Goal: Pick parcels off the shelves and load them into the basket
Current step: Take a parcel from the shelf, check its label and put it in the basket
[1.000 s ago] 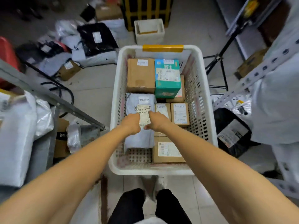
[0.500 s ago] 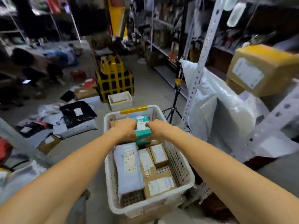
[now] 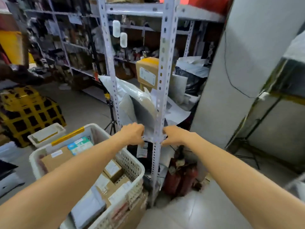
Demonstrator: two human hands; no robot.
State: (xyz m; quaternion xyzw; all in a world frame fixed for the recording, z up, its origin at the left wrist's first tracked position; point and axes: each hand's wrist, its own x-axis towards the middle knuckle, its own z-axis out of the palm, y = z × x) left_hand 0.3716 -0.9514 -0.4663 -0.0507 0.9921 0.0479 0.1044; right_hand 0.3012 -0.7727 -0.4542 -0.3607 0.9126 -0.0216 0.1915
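Observation:
A grey plastic mailer parcel (image 3: 142, 113) leans on the metal shelf, partly behind a white perforated upright (image 3: 162, 90). My left hand (image 3: 134, 133) grips the mailer's lower left corner and my right hand (image 3: 175, 135) grips its lower right corner, one on each side of the upright. A cardboard box (image 3: 147, 73) with a label stands on the shelf above, beside white and black bags (image 3: 192, 75). The white plastic basket (image 3: 142, 169) sits at lower left under my left forearm, holding several cardboard boxes, a teal box (image 3: 80, 145) and a grey mailer (image 3: 88, 210).
Two red fire extinguishers (image 3: 181, 177) stand on the floor by the upright's foot. A tripod (image 3: 112, 118) stands behind the basket. Yellow crates (image 3: 29, 109) and a white foam box (image 3: 47, 134) lie to the left. A white wall (image 3: 244, 63) rises at right.
My view swung up and right from the basket to the shelf. Both hands left the parcel in the basket, moved right and took hold of the grey mailer on the shelf.

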